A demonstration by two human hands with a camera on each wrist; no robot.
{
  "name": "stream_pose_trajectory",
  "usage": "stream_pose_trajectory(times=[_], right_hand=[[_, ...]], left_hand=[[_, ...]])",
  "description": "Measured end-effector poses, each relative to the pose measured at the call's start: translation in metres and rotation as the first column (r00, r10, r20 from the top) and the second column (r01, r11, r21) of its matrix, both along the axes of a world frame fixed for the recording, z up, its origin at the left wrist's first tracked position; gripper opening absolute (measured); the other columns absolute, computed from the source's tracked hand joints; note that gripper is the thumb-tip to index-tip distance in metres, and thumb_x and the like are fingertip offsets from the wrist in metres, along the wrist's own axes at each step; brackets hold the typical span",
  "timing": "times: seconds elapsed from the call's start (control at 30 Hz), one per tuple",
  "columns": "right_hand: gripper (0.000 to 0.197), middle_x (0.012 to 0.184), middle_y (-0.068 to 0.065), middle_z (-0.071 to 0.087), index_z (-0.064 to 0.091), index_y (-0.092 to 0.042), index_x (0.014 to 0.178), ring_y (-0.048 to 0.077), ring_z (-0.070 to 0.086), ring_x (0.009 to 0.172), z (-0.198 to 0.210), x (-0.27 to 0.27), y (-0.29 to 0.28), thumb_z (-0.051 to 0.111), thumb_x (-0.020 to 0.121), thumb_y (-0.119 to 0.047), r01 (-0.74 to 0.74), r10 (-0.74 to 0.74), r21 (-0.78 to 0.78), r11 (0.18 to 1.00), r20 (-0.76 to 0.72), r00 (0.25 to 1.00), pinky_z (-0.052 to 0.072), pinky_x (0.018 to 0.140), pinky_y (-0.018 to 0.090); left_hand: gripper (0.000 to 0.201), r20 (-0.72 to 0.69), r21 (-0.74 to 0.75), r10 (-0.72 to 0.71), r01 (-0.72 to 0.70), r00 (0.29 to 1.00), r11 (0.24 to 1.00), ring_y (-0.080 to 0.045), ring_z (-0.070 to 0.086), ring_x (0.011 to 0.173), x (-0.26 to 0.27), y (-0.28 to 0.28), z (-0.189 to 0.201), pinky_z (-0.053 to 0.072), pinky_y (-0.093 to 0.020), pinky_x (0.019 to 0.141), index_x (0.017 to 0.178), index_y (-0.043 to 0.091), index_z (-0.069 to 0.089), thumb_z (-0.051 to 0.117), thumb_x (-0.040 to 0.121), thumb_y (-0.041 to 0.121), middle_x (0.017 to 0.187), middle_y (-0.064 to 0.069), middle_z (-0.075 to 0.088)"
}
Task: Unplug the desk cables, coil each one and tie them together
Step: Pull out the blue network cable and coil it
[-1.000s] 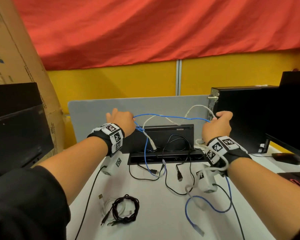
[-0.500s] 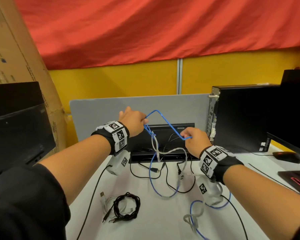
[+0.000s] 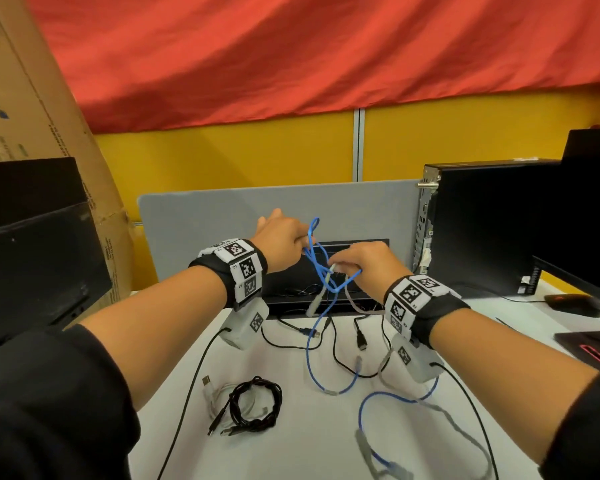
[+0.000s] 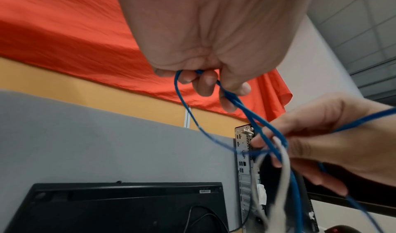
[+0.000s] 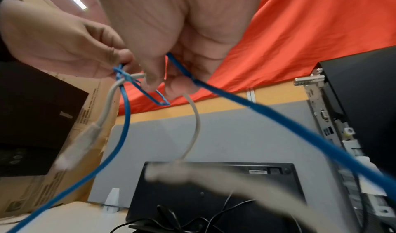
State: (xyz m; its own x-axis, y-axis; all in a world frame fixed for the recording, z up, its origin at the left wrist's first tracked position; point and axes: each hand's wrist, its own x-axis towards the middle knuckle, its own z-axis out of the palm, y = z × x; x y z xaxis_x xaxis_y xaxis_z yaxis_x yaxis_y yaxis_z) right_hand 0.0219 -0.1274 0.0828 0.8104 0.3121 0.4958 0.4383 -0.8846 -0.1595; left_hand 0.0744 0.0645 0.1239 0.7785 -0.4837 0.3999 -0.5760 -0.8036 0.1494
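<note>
A blue cable with grey ends is held up above the desk between both hands. My left hand pinches its upper loops. My right hand grips a lower strand of the blue cable and a grey cable close beside it. The blue cable's slack hangs down and curls on the white desk. A coiled black cable lies with a white cable at the front left. Loose black cables trail from the open black cable box.
A grey divider stands behind the cable box. A black computer tower is at the right, with a mouse beside it. A black monitor and a cardboard box fill the left.
My right hand has swung in from the far right to meet the left. The blue cable, stretched wide before, now hangs in loops between the hands.
</note>
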Motion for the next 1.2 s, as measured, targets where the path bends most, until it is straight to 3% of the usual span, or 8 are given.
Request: stream_pose_trajectory(times=[0.13, 0.23, 0.43, 0.57, 0.73, 0.93, 1.07, 1.2], right_hand=[[0.023, 0.072, 0.009, 0.068, 0.074, -0.013, 0.086, 0.026, 0.062, 0.07, 0.003, 0.0, -0.022, 0.058, 0.095, -0.027, 0.178, -0.218, 0.296, 0.939, 0.107, 0.97, 0.054, 0.073, 0.038], [0.047, 0.051, 0.004, 0.046, 0.049, -0.015, 0.054, 0.023, 0.047, 0.053, 0.007, 0.002, -0.023, 0.053, 0.096, -0.035, 0.332, -0.36, 0.333, 0.883, 0.024, 0.933, 0.049, 0.06, 0.038], [0.046, 0.058, 0.01, 0.048, 0.063, 0.009, 0.075, 0.021, 0.041, 0.056, 0.009, 0.01, -0.015, 0.053, 0.097, -0.031, 0.246, -0.152, 0.519, 0.819, -0.217, 0.964, 0.032, 0.054, 0.027], [0.031, 0.065, 0.017, 0.042, 0.061, -0.001, 0.073, 0.024, 0.038, 0.062, 0.014, 0.016, -0.011, 0.057, 0.095, -0.022, 0.239, -0.159, 0.704, 0.668, -0.179, 0.971, 0.032, 0.06, 0.031], [0.032, 0.066, 0.012, 0.049, 0.052, -0.012, 0.061, 0.024, 0.045, 0.068, 0.028, 0.022, -0.016, 0.057, 0.092, -0.02, 0.305, -0.302, 0.817, 0.489, -0.17, 0.938, 0.041, 0.067, 0.033], [0.041, 0.053, 0.008, 0.042, 0.051, -0.011, 0.057, 0.021, 0.04, 0.053, 0.038, 0.016, -0.011, 0.051, 0.096, -0.023, 0.145, -0.228, 0.833, 0.534, -0.024, 0.973, 0.034, 0.055, 0.028], [0.038, 0.043, -0.004, 0.045, 0.059, -0.016, 0.068, 0.014, 0.038, 0.04, 0.044, 0.014, -0.004, 0.041, 0.101, -0.021, 0.163, 0.052, 0.843, 0.513, -0.22, 0.974, 0.032, 0.042, 0.022], [0.035, 0.061, -0.003, 0.051, 0.054, -0.022, 0.071, 0.009, 0.048, 0.053, 0.056, 0.013, 0.014, 0.036, 0.098, -0.008, 0.2, -0.018, 0.822, 0.533, -0.225, 0.974, 0.039, 0.05, 0.023]], left_hand=[[0.037, -0.028, 0.006, 0.069, -0.069, 0.997, 0.998, -0.023, 0.035, 0.093, 0.006, 0.016, -0.002, 0.025, -0.037, 0.079, 0.067, 0.023, 0.049, 0.041, 0.102, 0.03, 0.067, 0.003, 0.048], [0.036, -0.041, -0.022, 0.083, -0.084, 0.996, 0.996, -0.021, 0.035, 0.093, 0.01, 0.02, -0.003, 0.025, -0.036, 0.08, 0.069, 0.024, 0.052, 0.041, 0.102, 0.033, 0.07, 0.003, 0.048], [0.034, 0.041, -0.024, 0.039, -0.038, 0.998, 0.999, -0.02, 0.032, 0.091, 0.009, 0.016, -0.004, 0.02, -0.036, 0.074, 0.071, 0.021, 0.053, 0.043, 0.102, 0.031, 0.072, 0.003, 0.049], [0.028, 0.128, 0.003, -0.074, 0.074, 0.989, 0.997, -0.02, 0.032, 0.088, 0.003, 0.002, -0.007, 0.016, -0.034, 0.07, 0.081, 0.023, 0.061, 0.044, 0.101, 0.031, 0.073, 0.005, 0.046], [0.026, 0.211, -0.107, -0.059, 0.083, 0.976, 0.991, -0.019, 0.031, 0.087, 0.006, 0.005, 0.0, 0.014, -0.033, 0.068, 0.084, 0.023, 0.064, 0.043, 0.1, 0.023, 0.072, 0.007, 0.045], [0.026, 0.262, -0.061, -0.036, 0.053, 0.964, 0.997, -0.02, 0.032, 0.086, 0.011, 0.008, 0.002, 0.01, -0.033, 0.065, 0.081, 0.027, 0.061, 0.044, 0.1, 0.026, 0.071, 0.009, 0.044], [0.021, 0.26, -0.017, -0.069, 0.077, 0.963, 0.997, -0.016, 0.029, 0.085, 0.008, 0.002, 0.002, 0.008, -0.033, 0.065, 0.083, 0.031, 0.063, 0.05, 0.097, 0.04, 0.071, 0.012, 0.041], [0.02, 0.294, 0.07, -0.136, 0.12, 0.946, 0.99, -0.015, 0.029, 0.086, -0.002, -0.016, 0.0, 0.007, -0.033, 0.063, 0.079, 0.032, 0.062, 0.054, 0.092, 0.045, 0.069, 0.014, 0.036]])
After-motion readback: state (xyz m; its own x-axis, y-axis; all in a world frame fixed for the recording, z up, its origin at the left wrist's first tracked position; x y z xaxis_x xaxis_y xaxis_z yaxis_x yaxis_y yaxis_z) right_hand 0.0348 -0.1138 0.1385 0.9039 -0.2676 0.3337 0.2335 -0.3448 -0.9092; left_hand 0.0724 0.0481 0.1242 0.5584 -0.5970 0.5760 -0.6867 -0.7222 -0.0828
